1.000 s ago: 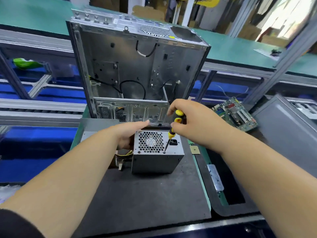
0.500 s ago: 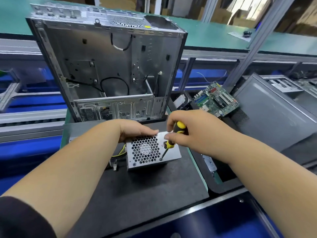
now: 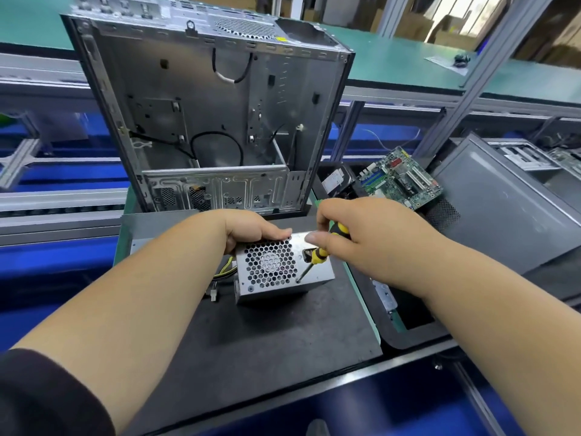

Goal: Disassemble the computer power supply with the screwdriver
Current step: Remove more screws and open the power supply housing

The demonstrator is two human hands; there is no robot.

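The grey metal power supply (image 3: 317, 272) stands on a dark mat (image 3: 251, 341), its honeycomb fan grille facing me. My left hand (image 3: 251, 231) grips its top left edge, fingers curled over the back. My right hand (image 3: 355, 240) holds a yellow and black screwdriver (image 3: 317, 256) by the handle. The shaft slants down to the left, and its tip sits at a screw at the grille's lower right corner. Yellow and black cables (image 3: 223, 275) come out of the unit's left side.
An empty open computer case (image 3: 213, 105) stands upright just behind the power supply. A green motherboard (image 3: 399, 177) and a drive lie at the right, beside a grey case panel (image 3: 503, 209). A small metal bracket (image 3: 385, 297) lies right of the mat. Conveyor rails run on the left.
The view has shifted and closed in. The power supply now tilts more toward me under my left hand. My right hand keeps the screwdriver at the same lower right screw.
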